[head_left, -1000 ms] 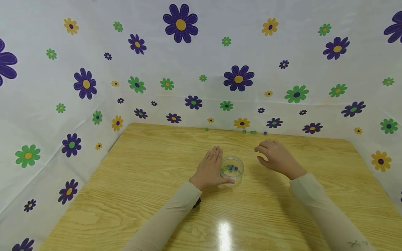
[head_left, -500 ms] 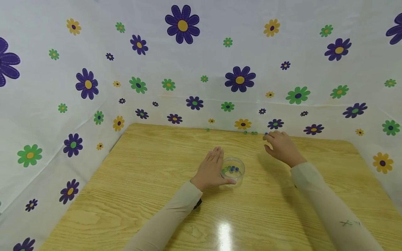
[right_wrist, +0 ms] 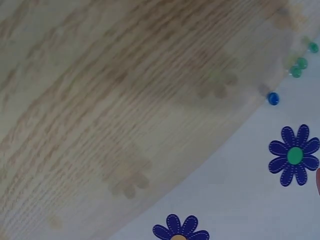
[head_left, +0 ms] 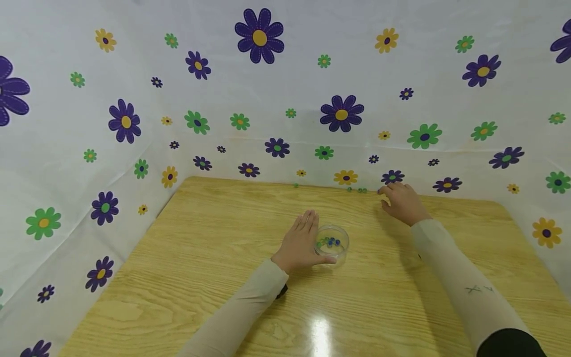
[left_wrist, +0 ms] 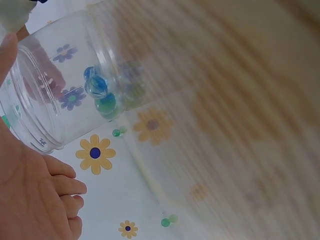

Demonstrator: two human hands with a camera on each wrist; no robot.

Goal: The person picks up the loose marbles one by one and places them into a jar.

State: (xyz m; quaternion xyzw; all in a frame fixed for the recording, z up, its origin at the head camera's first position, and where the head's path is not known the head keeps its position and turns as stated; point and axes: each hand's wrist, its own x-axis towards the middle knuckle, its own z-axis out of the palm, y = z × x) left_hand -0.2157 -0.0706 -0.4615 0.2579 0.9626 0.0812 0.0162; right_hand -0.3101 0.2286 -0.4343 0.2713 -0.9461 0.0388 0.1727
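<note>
My left hand [head_left: 300, 244] rests against the side of a clear round jar [head_left: 341, 232], its fingers straight and its thumb reaching across the near side. Several blue and green marbles [left_wrist: 96, 86] lie on the bottom of the jar. Near the table's back edge my right hand [head_left: 403, 203] reaches out with loosely bent fingers. Its fingertips overlap a blue marble [head_left: 379, 191] in the head view. In the right wrist view that blue marble [right_wrist: 273, 98] shows whole on the table edge, with only a sliver of a fingertip [right_wrist: 318, 181] at the right border.
Several green marbles [head_left: 363, 191] sit along the back edge of the wooden table [head_left: 214, 238], left of the right hand. One more green marble [head_left: 296, 185] lies farther left on that edge. A white flowered cloth [head_left: 285, 89] rises behind and beside the table.
My right hand has moved forward and a little to the right, from above the table to the blue marble at the back edge. The left hand and the jar stay in place.
</note>
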